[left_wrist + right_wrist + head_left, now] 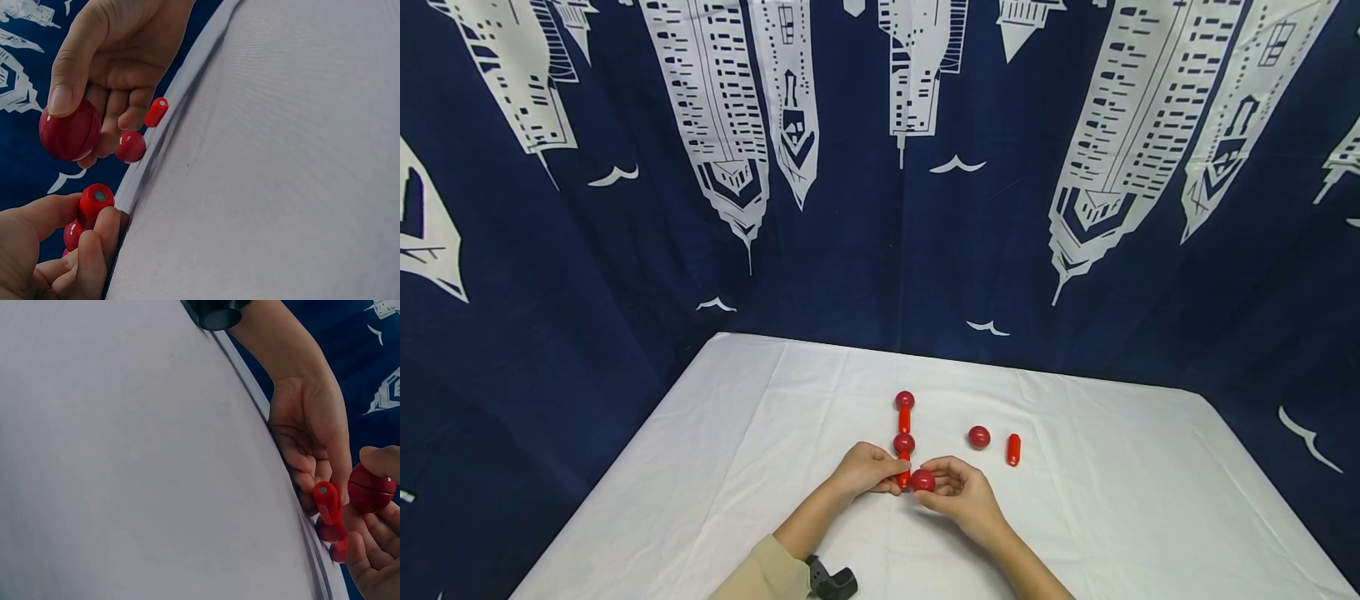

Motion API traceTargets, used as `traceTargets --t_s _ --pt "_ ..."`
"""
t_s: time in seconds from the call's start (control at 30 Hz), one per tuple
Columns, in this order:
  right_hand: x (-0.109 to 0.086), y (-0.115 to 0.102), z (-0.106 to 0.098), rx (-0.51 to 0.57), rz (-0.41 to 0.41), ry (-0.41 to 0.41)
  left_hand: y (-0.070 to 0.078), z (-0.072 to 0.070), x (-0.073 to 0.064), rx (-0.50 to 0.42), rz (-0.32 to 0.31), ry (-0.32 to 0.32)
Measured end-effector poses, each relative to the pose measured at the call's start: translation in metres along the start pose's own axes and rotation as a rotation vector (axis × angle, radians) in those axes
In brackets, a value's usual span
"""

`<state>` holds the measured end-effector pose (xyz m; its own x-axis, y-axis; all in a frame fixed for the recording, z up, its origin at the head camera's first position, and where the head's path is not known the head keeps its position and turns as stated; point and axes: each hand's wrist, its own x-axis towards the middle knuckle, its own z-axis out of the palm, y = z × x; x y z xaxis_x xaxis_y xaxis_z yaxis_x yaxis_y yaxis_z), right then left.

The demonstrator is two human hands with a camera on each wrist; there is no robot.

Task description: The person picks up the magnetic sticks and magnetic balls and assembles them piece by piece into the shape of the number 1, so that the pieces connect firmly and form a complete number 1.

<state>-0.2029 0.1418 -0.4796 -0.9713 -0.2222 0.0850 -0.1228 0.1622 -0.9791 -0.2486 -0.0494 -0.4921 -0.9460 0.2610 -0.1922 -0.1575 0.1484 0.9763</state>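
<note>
My left hand (867, 470) pinches the near red rod (96, 201) of a chain on the white table. That chain runs away from me as ball, rod, ball, rod; its far ball (905, 401) and middle ball (904, 444) are dark red. A grey disc, like a magnet, shows on the rod's near end. Between thumb and fingers, my right hand (962, 498) holds another dark red ball (371, 489) with a seam round it. This ball is just right of the rod's near end, apart from it in the left wrist view.
A loose dark red ball (979, 437) and a loose red rod (1013, 450) lie to the right of the chain on the white cloth (1120, 500). A dark blue curtain (880, 250) with white buildings hangs behind. A black camera (832, 581) sits by the left wrist.
</note>
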Motion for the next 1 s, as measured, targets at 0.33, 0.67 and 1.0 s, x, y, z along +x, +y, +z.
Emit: traceTargets --t_s 0.33,0.67,1.0 --pt "-0.003 0.000 0.013 0.017 0.026 -0.042 0.001 0.000 0.000 0.011 0.000 0.007" --pt "-0.005 0.013 0.023 -0.227 -0.108 -0.002 0.000 0.000 0.000 0.011 0.009 0.020" --pt "-0.004 0.014 0.031 -0.331 -0.112 0.052 -0.002 0.000 0.001 0.021 0.025 0.028"
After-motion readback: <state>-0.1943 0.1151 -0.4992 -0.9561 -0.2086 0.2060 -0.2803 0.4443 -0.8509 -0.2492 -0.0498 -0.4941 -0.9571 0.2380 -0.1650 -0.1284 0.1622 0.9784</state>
